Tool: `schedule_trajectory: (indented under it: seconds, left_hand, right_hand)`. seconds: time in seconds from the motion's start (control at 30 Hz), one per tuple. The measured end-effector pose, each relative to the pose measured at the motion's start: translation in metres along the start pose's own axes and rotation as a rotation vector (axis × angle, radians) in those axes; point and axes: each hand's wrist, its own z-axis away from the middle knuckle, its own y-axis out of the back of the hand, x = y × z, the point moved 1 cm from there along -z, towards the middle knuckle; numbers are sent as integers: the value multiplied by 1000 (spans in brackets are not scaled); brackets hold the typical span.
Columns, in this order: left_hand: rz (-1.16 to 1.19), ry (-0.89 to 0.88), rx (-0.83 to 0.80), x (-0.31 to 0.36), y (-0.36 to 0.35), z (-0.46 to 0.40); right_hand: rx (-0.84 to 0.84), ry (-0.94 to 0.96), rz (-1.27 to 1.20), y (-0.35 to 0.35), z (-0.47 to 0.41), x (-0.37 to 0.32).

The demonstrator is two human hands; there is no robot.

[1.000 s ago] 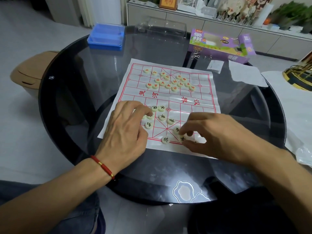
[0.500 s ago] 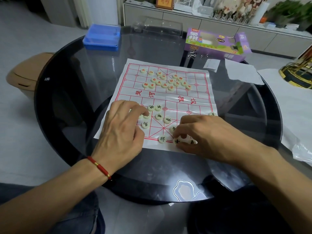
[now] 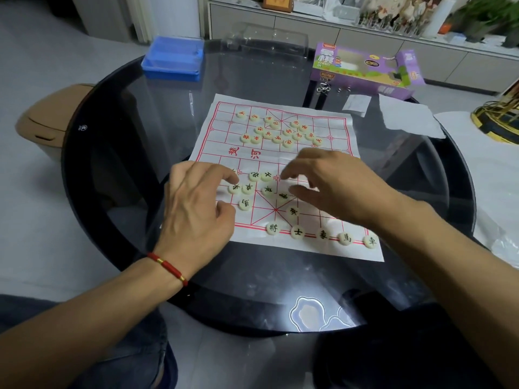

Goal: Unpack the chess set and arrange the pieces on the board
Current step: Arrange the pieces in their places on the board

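Seeing white paper chess board with red grid (image 3: 331, 130) flat on round dark glass table (image 3: 118, 113). My left hand (image 3: 196, 211) hovers over board's near-left part, fingers loosely curled, forefinger tip beside loose black-lettered cream discs (image 3: 248, 188); can't tell if touching. My right hand (image 3: 334, 183) over board's middle, fingers loosely spread, holding nothing. Five black-lettered discs in row on near edge line (image 3: 297, 232). Red-lettered cream discs (image 3: 278, 130) clustered on far half. Purple cardboard box (image 3: 362, 70) beyond board.

Round dark glass bench (image 3: 118, 153) carrying: paper chess board (image 3: 280, 249), blue plastic box (image 3: 174, 58), purple carton (image 3: 365, 68), clear container (image 3: 266, 40), white paper sheets (image 3: 407, 116)
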Motion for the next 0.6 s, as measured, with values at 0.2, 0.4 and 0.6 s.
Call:
schedule_trajectory:
  seconds: [0.2, 0.4, 0.6]
  left_hand:
    - [26, 39, -4, 0, 1, 0]
    - [28, 61, -14, -1, 1, 0]
    - [-3, -18, 5, 6, 6, -2]
  right_hand:
    - [29, 13, -18, -16, -34, 5]
    - [2, 28, 9, -24, -44, 7]
    - [159, 31, -56, -1, -30, -9]
